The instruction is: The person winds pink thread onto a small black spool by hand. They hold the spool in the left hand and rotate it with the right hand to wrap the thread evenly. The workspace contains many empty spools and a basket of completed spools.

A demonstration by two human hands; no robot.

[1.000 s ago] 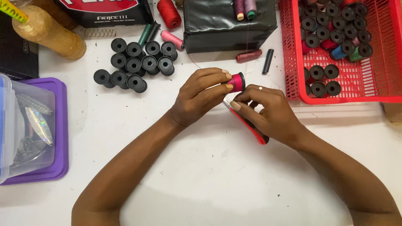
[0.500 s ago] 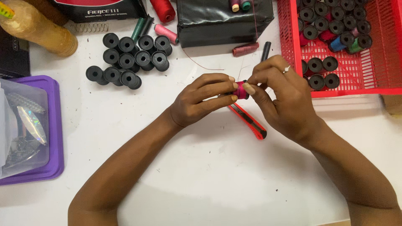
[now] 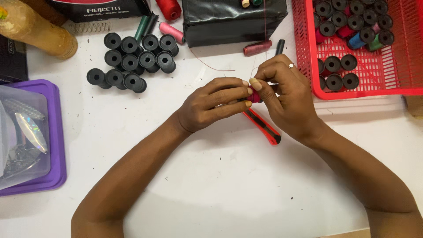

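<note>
Since a moment ago both hands have drifted toward the far right of the table, nearer the red basket [image 3: 308, 53], and the right hand [image 3: 288, 99] has closed in over the small pink spool [image 3: 254, 95] instead of sitting beside it. That spool sits between the two hands, just above the white tabletop [image 3: 211, 194]. The left hand [image 3: 213, 105] pinches it, thumb below and fingertips on top, pressed close together. The right thumb and forefinger are pinched at the spool's far end, seemingly on a fine thread, though the strand itself is too thin to be sure of. A red utility knife [image 3: 263, 128] lies on the table under the hands, touched by neither as far as I can see.

To my eye the step is working the thread on the spool. Done well, it wants the left grip steady and the right pinch kept snug against the spool so the strand stays taut, clear of the blade. Empty black bobbins [image 3: 130, 61] lie heaped at the far left, more sit in the basket, and a black box [image 3: 229, 20] stands at the far edge.
</note>
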